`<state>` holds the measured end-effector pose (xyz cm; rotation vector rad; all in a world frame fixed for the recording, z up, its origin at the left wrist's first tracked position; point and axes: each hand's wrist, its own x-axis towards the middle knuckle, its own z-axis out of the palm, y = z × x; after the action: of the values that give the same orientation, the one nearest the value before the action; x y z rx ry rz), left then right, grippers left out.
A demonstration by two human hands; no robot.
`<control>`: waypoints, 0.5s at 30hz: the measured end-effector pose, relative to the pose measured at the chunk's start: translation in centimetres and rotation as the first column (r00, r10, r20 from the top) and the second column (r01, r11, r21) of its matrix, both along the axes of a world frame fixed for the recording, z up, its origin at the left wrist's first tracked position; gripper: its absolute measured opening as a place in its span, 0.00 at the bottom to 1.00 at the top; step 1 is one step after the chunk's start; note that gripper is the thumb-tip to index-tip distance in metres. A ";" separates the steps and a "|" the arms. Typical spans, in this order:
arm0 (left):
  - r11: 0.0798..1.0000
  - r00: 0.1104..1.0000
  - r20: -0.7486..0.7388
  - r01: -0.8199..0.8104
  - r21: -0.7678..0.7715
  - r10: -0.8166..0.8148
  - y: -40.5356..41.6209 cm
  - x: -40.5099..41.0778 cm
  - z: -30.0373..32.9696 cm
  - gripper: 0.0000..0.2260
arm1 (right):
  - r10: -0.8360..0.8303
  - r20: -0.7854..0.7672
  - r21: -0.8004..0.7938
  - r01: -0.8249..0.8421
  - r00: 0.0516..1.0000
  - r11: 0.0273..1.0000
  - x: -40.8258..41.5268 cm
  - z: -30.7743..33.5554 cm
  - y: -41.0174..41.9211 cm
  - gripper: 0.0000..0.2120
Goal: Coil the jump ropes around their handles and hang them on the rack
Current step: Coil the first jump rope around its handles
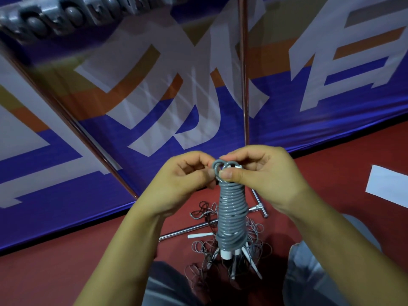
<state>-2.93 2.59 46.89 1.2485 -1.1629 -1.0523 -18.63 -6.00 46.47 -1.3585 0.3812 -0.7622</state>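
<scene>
Red flooring [77, 261] runs under the whole scene, and nearest the camera the person's knees frame a tangle of loose ropes [223, 257] with white handles lying on it. Just above that pile, held upright in the air, is the coiled jump rope [231, 219]: grey cord wound tightly round its paired handles, white ends poking out below. The left hand [183, 184] pinches the top of the bundle, and the right hand [265, 175] grips it from the other side, thumb pressed on the end loops. The cord looks light, springy and rather slick, so the coil would likely loosen if released; the top, where the loops sit, seems the sensible hold. Behind lie the chrome rack tubes [245, 85], and farther back a blue, orange and white banner [331, 120].
</scene>
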 end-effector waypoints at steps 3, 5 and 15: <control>0.999 0.999 -0.028 -0.034 -0.008 0.034 0.0 -0.2 0.0 0.06 | 0.002 0.025 -0.062 0.000 1.000 0.998 0.1 -0.2 0.1 0.10; 0.997 0.998 0.007 -0.069 -0.022 0.069 0.0 -0.4 0.3 0.08 | -0.030 0.016 -0.104 0.031 0.999 0.994 0.1 -0.3 0.1 0.11; 0.990 0.984 0.171 -0.033 -0.135 0.056 1.1 -0.9 1.1 0.06 | -0.095 0.033 -0.209 0.100 0.995 0.973 0.0 -0.4 0.9 0.13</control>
<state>-3.81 3.65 47.98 1.2750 -1.3100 -0.8321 -18.66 -5.06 46.09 -1.5364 0.3584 -0.9188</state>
